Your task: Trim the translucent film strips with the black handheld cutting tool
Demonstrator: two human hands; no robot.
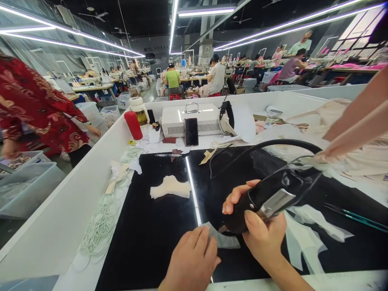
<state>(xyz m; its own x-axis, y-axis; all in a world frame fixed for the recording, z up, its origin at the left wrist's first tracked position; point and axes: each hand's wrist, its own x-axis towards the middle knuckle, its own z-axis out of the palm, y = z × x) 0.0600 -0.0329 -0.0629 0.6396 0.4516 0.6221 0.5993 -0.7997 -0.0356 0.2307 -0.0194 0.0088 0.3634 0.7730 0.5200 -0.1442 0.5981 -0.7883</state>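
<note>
My right hand (257,226) is wrapped round a black corded hand tool (266,198) with a metal plate, its tip pressed down on the black glossy work surface (157,226). Beside it my left hand (192,258) lies flat, its fingers holding down a thin pale fabric piece (224,240) just under the tool's tip. The tool's black cord (273,144) loops away across the table. A small stack of cream fabric pieces (170,188) lies to the upper left of my hands.
White cut fabric shapes (306,234) and teal-handled tweezers (354,216) lie on the right. A white metal box (190,119), a phone (191,131), a red bottle (133,125) and a pile of white elastic rings (103,218) line the back and left. Another person's arm (354,121) reaches in from the right; a person in red (33,109) stands left.
</note>
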